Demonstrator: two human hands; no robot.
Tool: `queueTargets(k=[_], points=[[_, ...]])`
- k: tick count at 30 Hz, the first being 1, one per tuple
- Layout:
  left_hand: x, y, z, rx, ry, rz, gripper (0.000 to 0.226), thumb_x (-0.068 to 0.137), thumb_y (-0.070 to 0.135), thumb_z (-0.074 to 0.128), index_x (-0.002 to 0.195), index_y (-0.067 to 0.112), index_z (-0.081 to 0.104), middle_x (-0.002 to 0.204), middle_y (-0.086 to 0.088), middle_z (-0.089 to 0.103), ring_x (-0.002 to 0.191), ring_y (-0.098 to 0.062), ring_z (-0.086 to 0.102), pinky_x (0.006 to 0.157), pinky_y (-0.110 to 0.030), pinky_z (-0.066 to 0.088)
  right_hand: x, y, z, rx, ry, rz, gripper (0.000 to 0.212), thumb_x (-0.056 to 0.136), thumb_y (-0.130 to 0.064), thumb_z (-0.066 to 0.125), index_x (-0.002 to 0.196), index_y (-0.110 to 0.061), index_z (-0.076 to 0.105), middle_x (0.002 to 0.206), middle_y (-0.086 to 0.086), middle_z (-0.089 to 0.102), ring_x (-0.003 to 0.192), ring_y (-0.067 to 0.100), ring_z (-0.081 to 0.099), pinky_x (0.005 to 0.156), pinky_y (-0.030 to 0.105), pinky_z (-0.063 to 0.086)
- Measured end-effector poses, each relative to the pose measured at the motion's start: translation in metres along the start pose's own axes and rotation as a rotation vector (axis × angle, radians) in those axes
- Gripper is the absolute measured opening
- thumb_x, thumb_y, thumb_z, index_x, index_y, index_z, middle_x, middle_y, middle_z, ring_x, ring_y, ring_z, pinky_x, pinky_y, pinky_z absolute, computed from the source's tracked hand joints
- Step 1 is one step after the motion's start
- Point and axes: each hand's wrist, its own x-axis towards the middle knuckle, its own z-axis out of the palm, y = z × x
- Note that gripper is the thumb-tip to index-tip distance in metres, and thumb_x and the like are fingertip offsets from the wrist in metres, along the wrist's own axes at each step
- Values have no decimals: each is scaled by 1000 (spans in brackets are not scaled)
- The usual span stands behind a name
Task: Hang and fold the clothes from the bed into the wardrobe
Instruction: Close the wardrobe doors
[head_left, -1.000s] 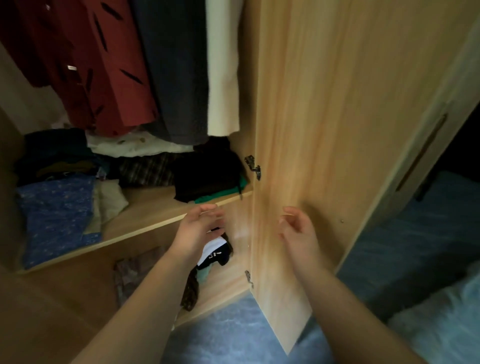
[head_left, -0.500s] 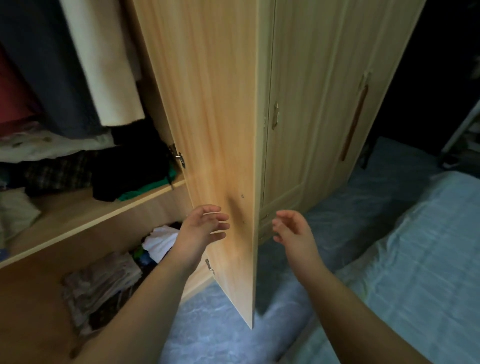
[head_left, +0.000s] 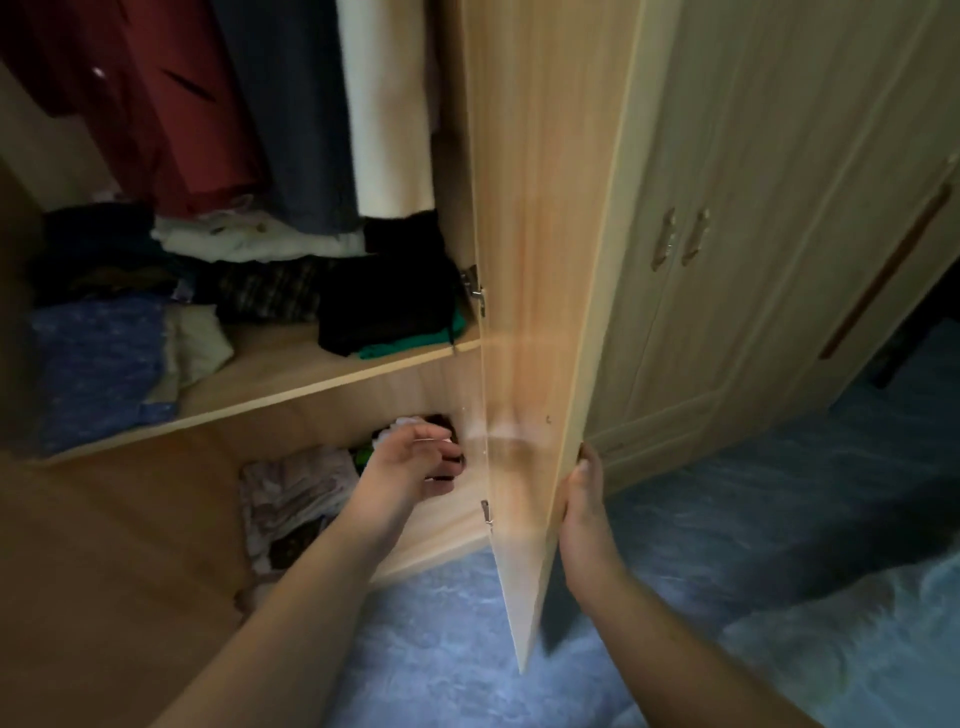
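My right hand (head_left: 582, 499) grips the free edge of the open pale wooden wardrobe door (head_left: 540, 312); my left hand (head_left: 410, 462) hangs loosely curled and empty before the lower compartment. Folded clothes (head_left: 104, 353) sit on the wooden shelf (head_left: 291, 384), others hang above. I should swing the door slowly, keeping my left hand clear of the hinge side.

Dim, warm indoor light; a brighter orange sheen runs down the open door (head_left: 524, 312). The wardrobe (head_left: 291, 379) interior and the frame corners sink into shadow. Slight motion blur softens everything, and wide-angle distortion bends the edges.
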Motion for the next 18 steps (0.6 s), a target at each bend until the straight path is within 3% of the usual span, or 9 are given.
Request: queueTargets(k=[3,8,11,13,15,18], points=[[0,-4,-42,-101,78,-21,13,89,2,58,98,10,63,92,-10,70,82,-27,66,79,-41,51,-15,5,46,-66,-147,-64,30,87,-52,41,114,-40,50,119,-2,62,114,20,59,96,35,47],[3,-5,-122,-247,256,-27,14,95,4,53,96,12,64,89,-9,70,81,-26,66,81,-42,51,-2,13,145,-234,-301,-92,15,99,-50,39,98,-45,52,96,-16,60,94,11,62,95,52,52],[9,3,-182,-292,367,2,17,95,1,51,94,12,63,85,-8,70,73,-22,67,69,-34,55,26,9,217,-350,-347,-161,21,101,-44,38,91,-38,56,83,-13,58,88,21,60,90,57,52],[18,12,-222,-288,434,17,16,96,2,52,96,13,64,86,-8,71,76,-21,67,66,-32,54,45,3,263,-434,-380,-222,24,104,-37,39,99,-25,59,83,-10,57,87,24,59,86,43,51],[30,21,-256,-271,475,28,16,96,5,52,96,15,64,88,-6,71,78,-21,66,67,-31,53,62,-3,298,-520,-370,-264,27,106,-29,38,106,-14,60,87,-6,56,86,21,55,72,28,37],[53,34,-291,-258,484,39,18,97,4,49,94,15,64,86,-5,69,75,-20,64,70,-31,52,85,-3,332,-547,-331,-305,21,105,-26,40,94,-19,56,84,-1,60,83,24,58,64,28,29]])
